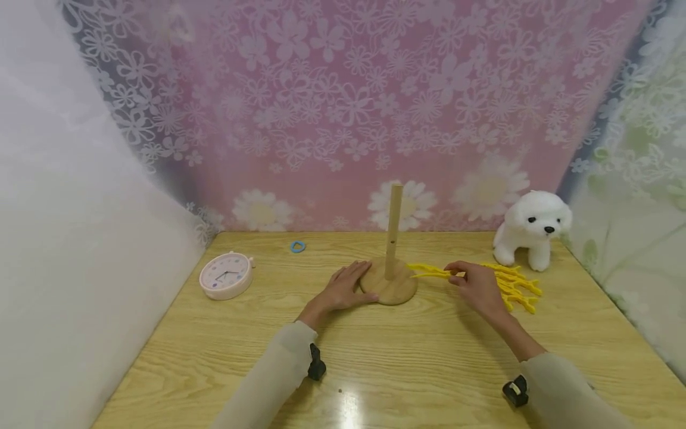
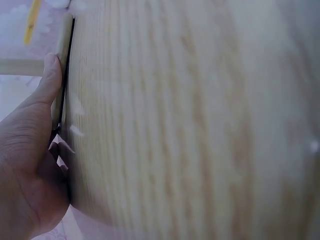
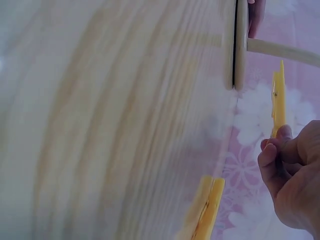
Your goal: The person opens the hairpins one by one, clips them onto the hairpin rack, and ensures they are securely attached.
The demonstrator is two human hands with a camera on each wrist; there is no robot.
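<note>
A wooden stand has a round base (image 1: 402, 292) with an upright post (image 1: 393, 226); a hole shows partway up the post. My left hand (image 1: 343, 290) holds the base's left edge, its thumb (image 2: 50, 77) lying over the rim. Between thumb and fingertips, my right hand (image 1: 479, 290) pinches a yellow forked piece (image 3: 278, 102). The prongs of that piece point left towards the stand, above the table. Several more yellow branched pieces (image 1: 517, 283) lie in a pile just beyond my right hand, which partly hides them.
A white toy dog (image 1: 536, 229) stands at the back right, behind the yellow pile. On the left lies a pale pink alarm clock (image 1: 226, 276). A small blue ring (image 1: 298, 246) is near the back edge of the wooden table (image 1: 407, 369). Flowered curtains (image 1: 343, 119) hang behind.
</note>
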